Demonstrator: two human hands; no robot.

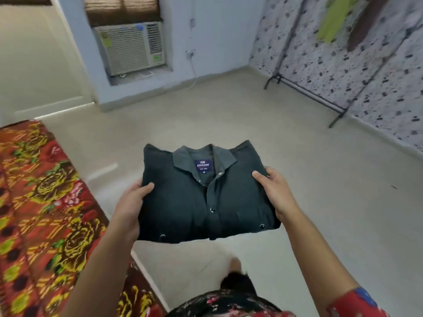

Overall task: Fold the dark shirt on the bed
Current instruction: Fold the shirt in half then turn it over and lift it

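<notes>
The dark shirt is folded into a neat rectangle, collar and label up, buttons down its front. It is held in the air over the floor, to the right of the bed. My left hand grips its left edge, thumb on top and fingers hidden beneath. My right hand grips the right edge the same way. The bed carries a red and yellow floral cover.
Pale floor tiles spread ahead and to the right. A black clothes rack stands along the patterned right wall. A window air conditioner sits in the far wall. My foot shows below the shirt.
</notes>
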